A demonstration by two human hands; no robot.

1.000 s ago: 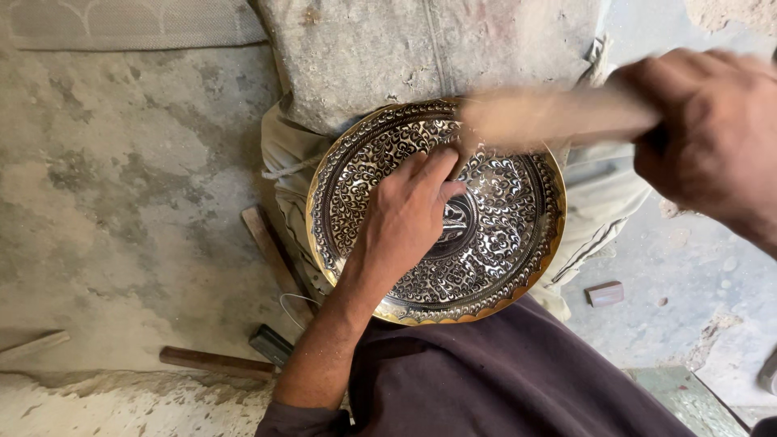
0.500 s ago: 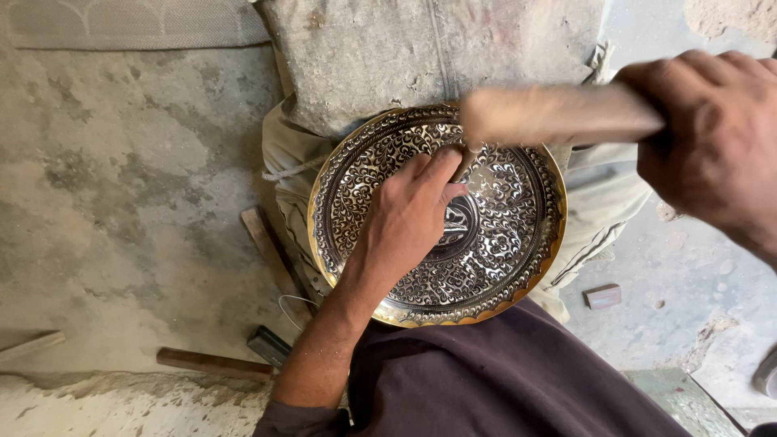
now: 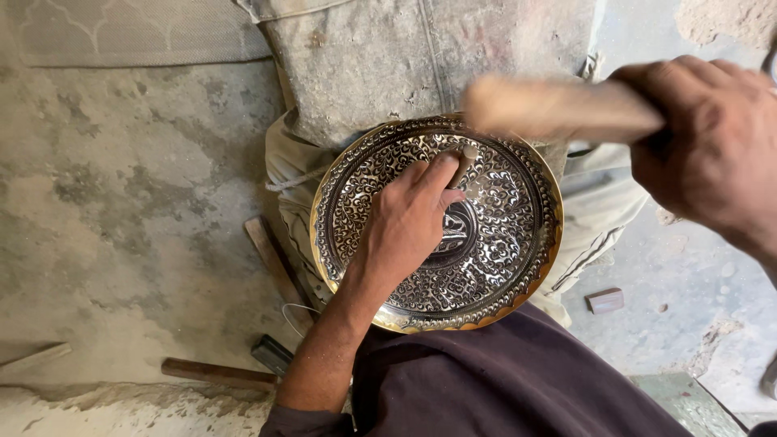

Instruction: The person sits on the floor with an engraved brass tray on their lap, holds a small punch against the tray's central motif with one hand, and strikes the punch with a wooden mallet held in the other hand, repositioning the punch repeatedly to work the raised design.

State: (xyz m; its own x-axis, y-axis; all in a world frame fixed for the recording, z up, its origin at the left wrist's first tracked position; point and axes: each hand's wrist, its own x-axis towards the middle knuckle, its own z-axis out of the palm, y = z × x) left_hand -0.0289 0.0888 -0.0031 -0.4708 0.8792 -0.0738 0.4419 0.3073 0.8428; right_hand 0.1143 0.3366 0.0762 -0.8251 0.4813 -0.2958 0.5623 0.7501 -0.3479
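Note:
A round metal plate (image 3: 518, 235) with dense engraved scrollwork and a brass-coloured rim rests on a padded grey support in front of me. My left hand (image 3: 409, 222) lies on the plate and pinches a small chisel (image 3: 464, 162) upright against its surface. My right hand (image 3: 712, 146) is raised at the upper right, gripping a wooden mallet (image 3: 558, 108) that is blurred and hovers just above the chisel's top.
The grey cloth-covered support (image 3: 388, 65) stands on a rough concrete floor (image 3: 121, 202). A hammer with a wooden handle (image 3: 218, 371) lies at the lower left beside a wooden strip (image 3: 271, 251). A small brown block (image 3: 605, 300) sits on the floor at right.
The mallet in my right hand has shifted slightly over the chisel, still blurred. My left hand and the plate stay where they were.

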